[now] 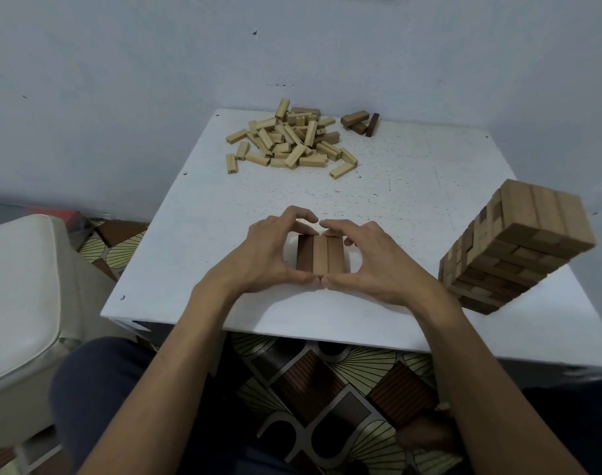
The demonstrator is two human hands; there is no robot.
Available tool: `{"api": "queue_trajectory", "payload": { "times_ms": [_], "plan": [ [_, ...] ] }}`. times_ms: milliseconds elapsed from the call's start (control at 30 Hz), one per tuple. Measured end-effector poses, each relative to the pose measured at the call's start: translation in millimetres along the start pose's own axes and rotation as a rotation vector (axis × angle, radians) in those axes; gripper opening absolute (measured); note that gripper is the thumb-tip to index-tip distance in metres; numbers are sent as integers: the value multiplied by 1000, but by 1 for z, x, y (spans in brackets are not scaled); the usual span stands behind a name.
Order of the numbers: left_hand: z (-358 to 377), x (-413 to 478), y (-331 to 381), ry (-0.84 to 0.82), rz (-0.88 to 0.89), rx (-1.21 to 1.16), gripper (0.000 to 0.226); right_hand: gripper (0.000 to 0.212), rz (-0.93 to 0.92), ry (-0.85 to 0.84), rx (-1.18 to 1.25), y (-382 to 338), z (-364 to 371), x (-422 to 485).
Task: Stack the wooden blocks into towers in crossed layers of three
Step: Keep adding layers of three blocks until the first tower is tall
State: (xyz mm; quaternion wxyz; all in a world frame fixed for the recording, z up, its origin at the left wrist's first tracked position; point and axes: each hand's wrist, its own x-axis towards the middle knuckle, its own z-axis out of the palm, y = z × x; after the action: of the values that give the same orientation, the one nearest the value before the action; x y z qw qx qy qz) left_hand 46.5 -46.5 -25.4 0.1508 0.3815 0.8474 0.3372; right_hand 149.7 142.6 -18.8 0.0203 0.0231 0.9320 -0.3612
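Step in hand: squaring base layer [320, 255] of a new tower, three blocks side by side, centre of table [412, 186]. Left hand [268, 248] and right hand [368, 258] curved round it, thumbs at 6 o'clock end, forefingers at 12, apparently pinching lengthways. Next: fetch three from loose pile [289, 138] at 12 o'clock; lay crosswise. Finished tower [519, 241] at 3 o'clock. Dark marks on block ends illegible.

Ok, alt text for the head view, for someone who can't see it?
The left hand and right hand curl round a flat layer of three blocks near the table's front edge, thumbs meeting. A tower stands at right; a loose pile lies at the back.
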Motion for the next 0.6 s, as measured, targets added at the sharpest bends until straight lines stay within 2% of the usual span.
{"api": "queue_trajectory", "payload": {
  "times_ms": [367, 600],
  "plan": [
    [-39, -26, 56, -32, 72, 29, 81, 88, -113, 56, -120, -42, -36, -37],
    [-56, -29, 104, 2, 177, 19, 77, 93, -136, 123, -221, -65, -80, -66]
  ]
}}
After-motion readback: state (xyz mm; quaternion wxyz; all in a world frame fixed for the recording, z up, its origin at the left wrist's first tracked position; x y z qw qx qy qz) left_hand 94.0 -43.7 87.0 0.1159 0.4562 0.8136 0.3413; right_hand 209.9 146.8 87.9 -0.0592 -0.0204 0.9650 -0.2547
